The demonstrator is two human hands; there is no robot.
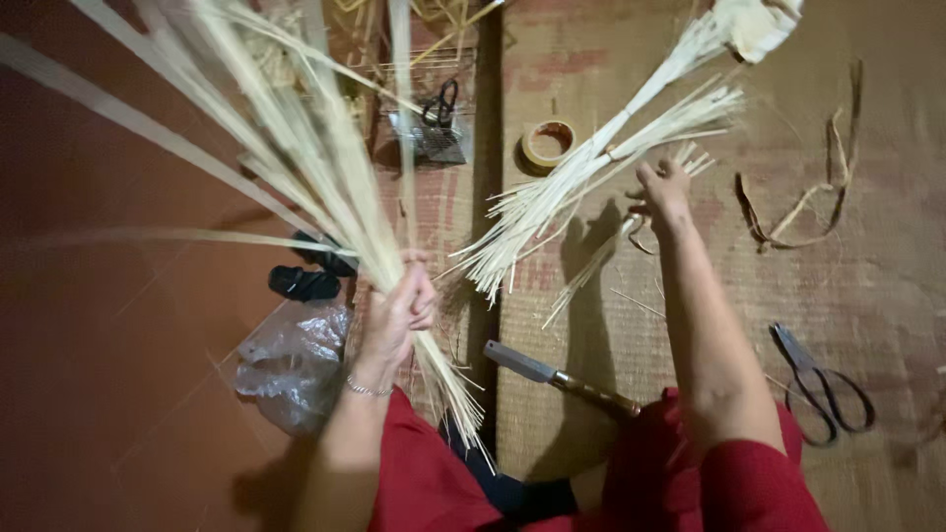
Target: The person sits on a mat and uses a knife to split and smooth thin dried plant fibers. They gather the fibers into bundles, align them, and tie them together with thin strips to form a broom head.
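Strips we hold: our left hand [399, 300] is shut tight around a big bunch of strips [325, 167]. The bunch fans up and away to the left, and its short ends poke down past our wrist.
Strips on the mat: a second bundle of strips [591, 163] lies just in front of our right hand [662, 192], slanting from top right to bottom left.
Right hand: we reach it out over the mat, fingers bent down on a few loose strips. It may be pinching one, but we cannot tell for sure.
How they look: the strips are pale yellow, long, thin and flat.
Close by: a knife [557, 376] with a wooden handle lies near our lap. Black scissors [818, 382] lie to the right. A roll of tape [549, 144] sits beyond the bundle.
Floor: we sit on a woven mat [887, 197]. On the left is red-brown floor with a clear plastic bag [291, 365].
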